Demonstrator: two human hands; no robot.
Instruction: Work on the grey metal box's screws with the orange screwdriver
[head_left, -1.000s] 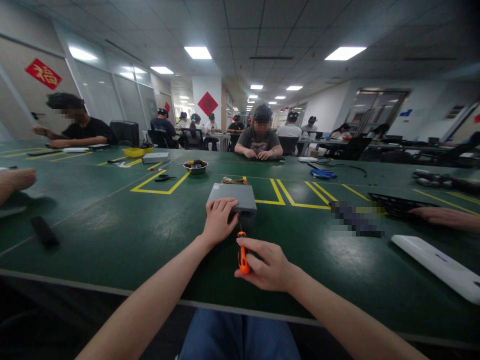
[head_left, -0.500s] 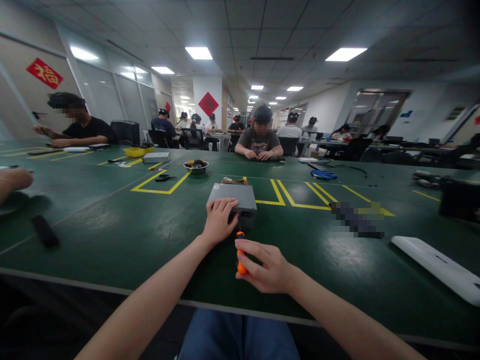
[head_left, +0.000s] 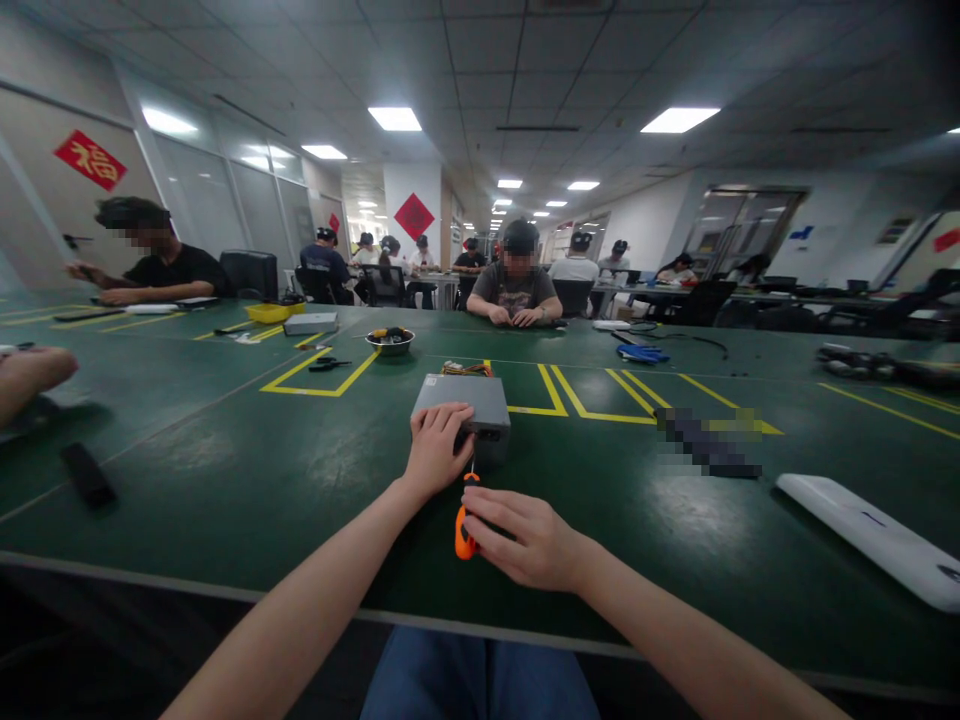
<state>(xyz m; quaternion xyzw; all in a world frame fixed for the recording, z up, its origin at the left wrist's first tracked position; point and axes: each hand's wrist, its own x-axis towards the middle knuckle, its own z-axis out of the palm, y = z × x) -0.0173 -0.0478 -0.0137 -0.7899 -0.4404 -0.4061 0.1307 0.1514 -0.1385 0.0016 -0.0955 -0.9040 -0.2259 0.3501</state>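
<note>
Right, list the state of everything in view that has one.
Screwdriver: held in the right grip, shaft towards the box; tip contact unclear.
Grey metal box: top covered, left grip resting on it.
Cable bundle: bunched at the box's far side.
Bowl: upright, holding things.
White device: lying flat; power unclear.
Ceiling lights: lit.

At centre: the wearer's one left hand (head_left: pixel 436 447), one right hand (head_left: pixel 532 542), one screwdriver (head_left: pixel 463 535), one grey metal box (head_left: pixel 466 396). Left of centre: one bowl (head_left: pixel 390 349), one yellow basket (head_left: pixel 271 314). Lower right: one white casing (head_left: pixel 859 535). Upper left to upper middle: two large red diamonds (head_left: pixel 414 216) (smaller red shapes farther back blur).
</note>
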